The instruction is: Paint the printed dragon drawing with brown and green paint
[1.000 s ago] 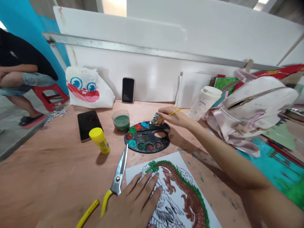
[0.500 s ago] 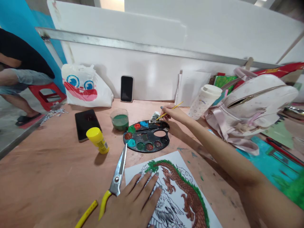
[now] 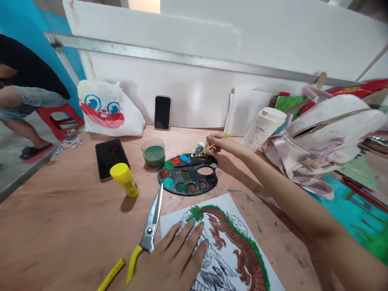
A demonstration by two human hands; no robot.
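My right hand [image 3: 216, 143] pinches a thin yellow paintbrush [image 3: 222, 138], its tip down at a crumpled white tissue [image 3: 199, 148] on the far rim of the palette. The black oval palette [image 3: 172, 162] has wells of green, red, blue, brown and turquoise paint. My left hand [image 3: 178, 254] lies flat with fingers spread on a paper sheet [image 3: 226, 202] bearing a dragon drawing, its body painted brown with a green edge and the rest in black outline. Beside that hand, yellow-handled scissors [image 3: 151, 224] point toward the palette, partly covered by the hand.
A cup of green water [image 3: 154, 153] stands left of the palette. Nearby are a yellow bottle [image 3: 125, 180] and a dark tablet [image 3: 111, 159]. Along the back are a plastic bag [image 3: 110, 111], a phone [image 3: 162, 113], a white tumbler [image 3: 263, 128] and a backpack [image 3: 330, 133]. A person sits far left.
The view has shifted very slightly. Both hands, the paintbrush and the things on the table stay nearly where they were.
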